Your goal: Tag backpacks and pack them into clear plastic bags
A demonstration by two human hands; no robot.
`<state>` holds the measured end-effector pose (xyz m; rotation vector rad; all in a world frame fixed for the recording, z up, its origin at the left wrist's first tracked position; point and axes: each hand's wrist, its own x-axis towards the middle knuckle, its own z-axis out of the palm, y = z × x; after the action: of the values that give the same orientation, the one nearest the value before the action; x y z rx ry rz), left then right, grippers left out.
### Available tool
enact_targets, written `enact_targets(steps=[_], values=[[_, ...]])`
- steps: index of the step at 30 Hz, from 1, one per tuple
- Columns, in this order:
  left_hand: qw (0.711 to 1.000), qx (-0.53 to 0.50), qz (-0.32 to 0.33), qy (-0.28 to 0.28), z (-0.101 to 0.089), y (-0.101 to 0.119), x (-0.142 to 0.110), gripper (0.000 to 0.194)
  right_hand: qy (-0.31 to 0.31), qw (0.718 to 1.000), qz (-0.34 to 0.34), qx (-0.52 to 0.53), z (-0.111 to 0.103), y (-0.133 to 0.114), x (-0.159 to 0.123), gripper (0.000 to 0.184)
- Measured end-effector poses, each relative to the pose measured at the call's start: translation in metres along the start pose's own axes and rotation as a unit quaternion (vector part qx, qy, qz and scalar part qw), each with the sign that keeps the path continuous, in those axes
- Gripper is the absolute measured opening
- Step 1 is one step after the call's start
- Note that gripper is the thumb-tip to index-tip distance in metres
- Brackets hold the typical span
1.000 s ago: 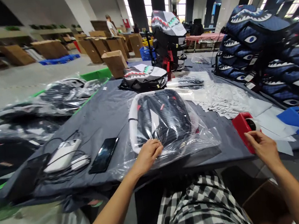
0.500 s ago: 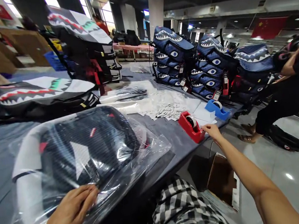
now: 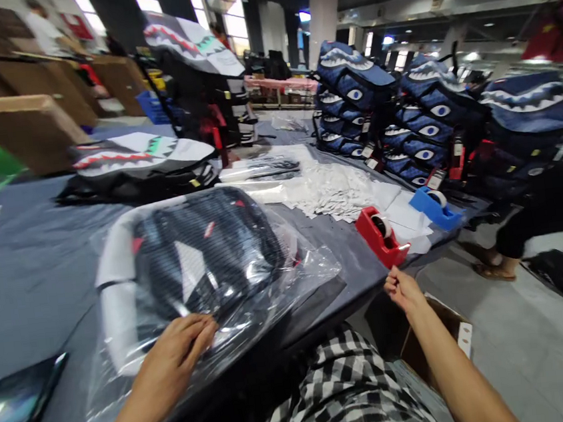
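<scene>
In front of me on the table lies a dark backpack [image 3: 229, 243] with light grey trim, inside a clear plastic bag [image 3: 312, 268]. My left hand [image 3: 182, 342] rests at the bag's near edge, its fingers pinched together on the plastic. Just below the red tape dispenser [image 3: 377, 234], near the table edge, is my right hand [image 3: 403, 289], with thumb and fingers closed. Whatever sits between those fingertips is too small to make out. A blue tape dispenser [image 3: 436, 208] stands behind and to the right of the red one.
White paper tags and sheets [image 3: 334, 188] spread behind the bag. Blue shark-face backpacks [image 3: 351, 103] are stacked at the back right, grey-and-black ones [image 3: 202, 78] at the back left. An open carton [image 3: 412, 352] stands below the table edge. A person in dark clothes [image 3: 539, 224] is at right.
My right hand has come away from the front of the red tape dispenser, down toward me. My left hand still pinches the bag's edge. The view has turned left.
</scene>
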<state>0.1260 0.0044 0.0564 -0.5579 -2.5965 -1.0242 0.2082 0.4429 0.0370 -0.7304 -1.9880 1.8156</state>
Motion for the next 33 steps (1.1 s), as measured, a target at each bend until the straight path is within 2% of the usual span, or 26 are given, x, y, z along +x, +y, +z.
enact_targets(steps=[2, 4, 5, 7, 9, 12, 14, 15, 16, 17, 18, 22, 23, 24, 26, 30, 33], values=[[0.998, -0.006, 0.008, -0.066, -0.005, 0.013, -0.001, 0.064, -0.132, 0.99, 0.033, 0.045, 0.043, -0.001, -0.029, 0.06], [0.995, -0.004, -0.005, -0.098, -0.008, 0.022, -0.002, 0.06, -0.293, 0.953, 0.031, 0.074, 0.076, -0.017, -0.051, 0.053], [0.995, -0.001, -0.012, -0.098, -0.009, 0.024, -0.002, 0.057, -0.364, 0.929, 0.004, 0.069, 0.089, -0.03, -0.055, 0.05], [0.995, 0.002, -0.024, -0.095, -0.009, 0.025, -0.002, 0.051, -0.47, 0.877, -0.099, 0.007, 0.115, -0.063, -0.049, 0.046], [0.995, 0.003, -0.028, -0.091, -0.007, 0.023, -0.003, 0.047, -0.548, 0.803, -0.215, -0.09, 0.144, -0.097, -0.034, 0.044], [0.995, 0.003, -0.028, -0.096, -0.005, 0.021, -0.004, 0.045, -0.634, 0.647, -0.354, -0.232, 0.194, -0.134, -0.015, 0.039], [0.994, 0.004, -0.026, -0.102, -0.004, 0.02, -0.004, 0.044, -0.645, 0.55, -0.425, -0.318, 0.223, -0.142, -0.009, 0.032], [0.994, 0.008, -0.025, -0.103, -0.003, 0.02, -0.004, 0.044, -0.636, 0.515, -0.447, -0.36, 0.235, -0.143, -0.007, 0.028], [0.994, 0.013, -0.025, -0.102, -0.003, 0.02, -0.004, 0.044, -0.62, 0.494, -0.46, -0.399, 0.245, -0.141, -0.005, 0.024], [0.994, 0.019, -0.025, -0.1, -0.003, 0.021, -0.004, 0.045, -0.597, 0.491, -0.464, -0.432, 0.252, -0.138, -0.002, 0.022], [0.995, 0.026, -0.026, -0.097, -0.003, 0.021, -0.004, 0.045, -0.568, 0.506, -0.46, -0.458, 0.256, -0.135, 0.002, 0.023], [0.995, 0.031, -0.017, -0.088, -0.003, 0.021, -0.006, 0.045, -0.447, 0.646, -0.411, -0.463, 0.249, -0.124, 0.016, 0.034], [0.996, 0.029, -0.014, -0.088, -0.003, 0.021, -0.006, 0.045, -0.433, 0.669, -0.406, -0.446, 0.243, -0.123, 0.015, 0.032], [0.996, 0.028, -0.012, -0.087, -0.002, 0.02, -0.006, 0.045, -0.431, 0.681, -0.408, -0.428, 0.237, -0.121, 0.012, 0.029], [0.996, 0.03, -0.014, -0.085, -0.001, 0.021, -0.006, 0.046, -0.455, 0.67, -0.421, -0.408, 0.229, -0.117, 0.0, 0.029], [0.996, 0.006, -0.021, -0.089, -0.005, 0.023, -0.006, 0.043, -0.485, 0.613, -0.431, -0.451, 0.229, -0.11, -0.022, 0.04], [0.996, -0.015, 0.003, -0.09, -0.021, 0.019, -0.017, 0.027, -0.485, 0.607, -0.425, -0.465, 0.232, -0.107, -0.022, 0.042]])
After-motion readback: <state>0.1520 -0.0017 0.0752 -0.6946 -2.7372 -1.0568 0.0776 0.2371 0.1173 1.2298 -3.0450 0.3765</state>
